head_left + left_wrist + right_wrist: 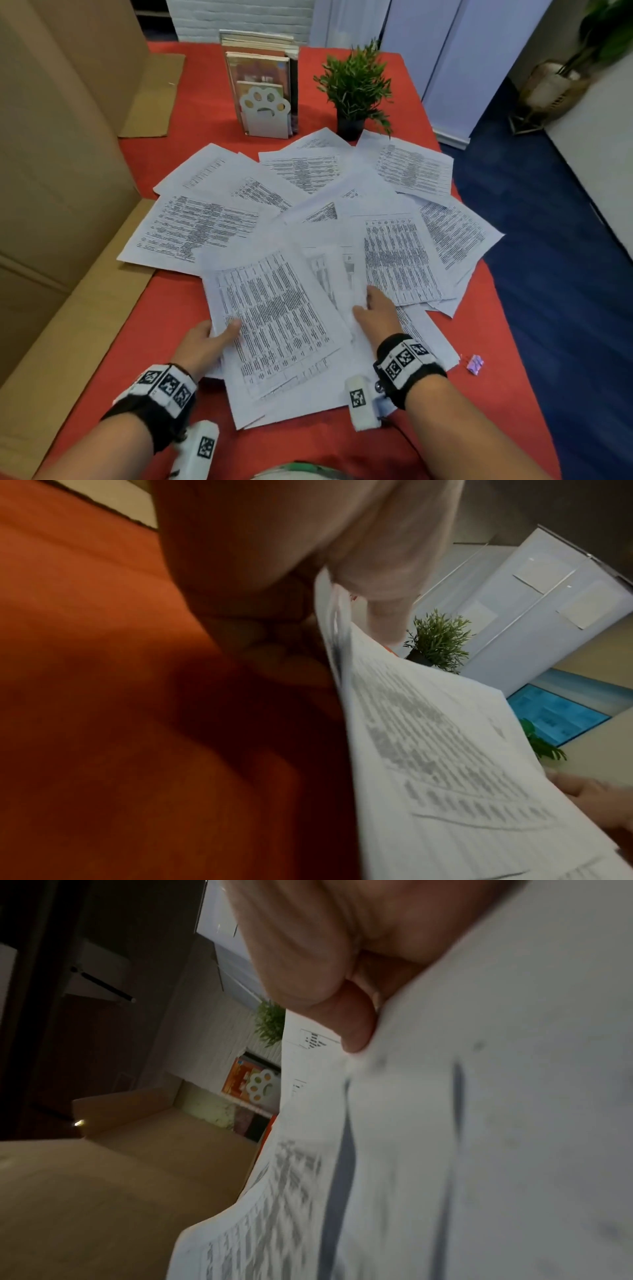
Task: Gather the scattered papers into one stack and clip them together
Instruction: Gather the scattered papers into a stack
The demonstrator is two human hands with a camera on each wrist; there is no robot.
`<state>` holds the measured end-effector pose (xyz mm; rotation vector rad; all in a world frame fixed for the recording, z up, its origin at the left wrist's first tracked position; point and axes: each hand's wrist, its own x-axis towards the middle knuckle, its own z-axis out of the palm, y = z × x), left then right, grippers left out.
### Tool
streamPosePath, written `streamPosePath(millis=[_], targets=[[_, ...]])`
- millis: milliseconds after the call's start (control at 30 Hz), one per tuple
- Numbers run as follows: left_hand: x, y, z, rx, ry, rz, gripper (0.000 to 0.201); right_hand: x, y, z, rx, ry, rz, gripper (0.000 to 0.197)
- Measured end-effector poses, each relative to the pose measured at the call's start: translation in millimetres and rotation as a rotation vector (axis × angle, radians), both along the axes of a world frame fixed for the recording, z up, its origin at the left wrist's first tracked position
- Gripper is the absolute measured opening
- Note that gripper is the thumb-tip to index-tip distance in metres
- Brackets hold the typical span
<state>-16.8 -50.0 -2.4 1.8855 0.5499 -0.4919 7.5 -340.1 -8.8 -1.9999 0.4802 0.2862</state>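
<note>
In the head view, printed papers (308, 212) lay fanned and overlapping across the middle of the red worktop (178, 308), some edges hanging past its right side. Low in the frame the left hand (205, 342) gripped the left edge of a small sheaf of sheets (277, 322), thumb on top and the other fingers hidden beneath the paper. The right hand (376, 313) pinched the right side of that sheaf, where a sheet edge was blurred white; its fingertips were covered by paper. The left wrist view confirmed the grip: the thumb (383, 569) pressed the top of the sheaf (445, 750) while curled fingers (281, 664) sat in shadow below, and the print was too smeared to read. The right wrist view showed the thumb (356, 1023) pressed against a sheet (479, 1123) that filled the right half of the frame, with the rest of that hand cut off by the upper edge. At the lower right of the head view, a small purple binder clip (475, 363) lay on the worktop, apart from the papers, its shape hard to make out. Toward the top stood a white paw-shaped bookend (264, 111) holding books (257, 54), with a small potted plant (354, 92) to its right. Cardboard (68, 154) filled the left side of the frame.
</note>
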Motion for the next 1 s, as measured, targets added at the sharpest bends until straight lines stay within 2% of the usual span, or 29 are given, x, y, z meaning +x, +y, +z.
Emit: streamPosePath(millis=[67,133,267,367,433,533,600,667,767,900,1000], targets=[[-2.2,-3.8,-3.2,-0.007,-0.019,-0.011,0.036,2.0,8.6,1.6,-0.021,0.002,0.079,0.034],[-4.1,-7.7,-2.2,0.077,-0.073,0.0,0.044,9.2,4.5,5.5,-0.1,-0.033,0.088,0.034],[-6.0,-1.0,-1.1,0.122,-0.162,0.098,0.038,34.9,-41.4,14.0,-0.294,-0.128,-0.093,0.031],[-7.7,17.6,-5.2,0.062,-0.154,0.206,0.035,54.0,-84.7,11.5,-0.476,0.012,-0.207,0.042],[-9.6,27.2,-4.5,0.005,-0.124,0.271,0.033,61.2,-102.6,8.8,-0.565,0.166,-0.186,0.057],[-10.3,35.8,-4.9,-0.036,-0.098,0.322,0.034,68.2,-110.8,3.9,-0.603,0.247,-0.151,0.072],[-9.5,39.1,-8.0,-0.064,-0.095,0.357,0.034,70.5,-109.2,-0.8,-0.58,0.268,-0.125,0.071],[-7.8,37.7,-10.3,-0.079,-0.09,0.354,0.028,67.9,-104.3,-3.6,-0.535,0.253,-0.093,0.058],[-4.5,27.1,-11.6,-0.122,-0.076,0.342,0.023,51.5,-92.6,-2.8,-0.59,0.156,-0.031,0.041],[-1.0,6.0,-12.3,-0.172,-0.068,0.291,0.031,19.6,-66.0,-0.2,-0.289,0.092,-0.01,0.043],[2.6,-7.5,-15.8,-0.233,-0.027,0.276,0.03,2.0,-43.5,-1.2,-0.207,0.087,0.047,0.047]])
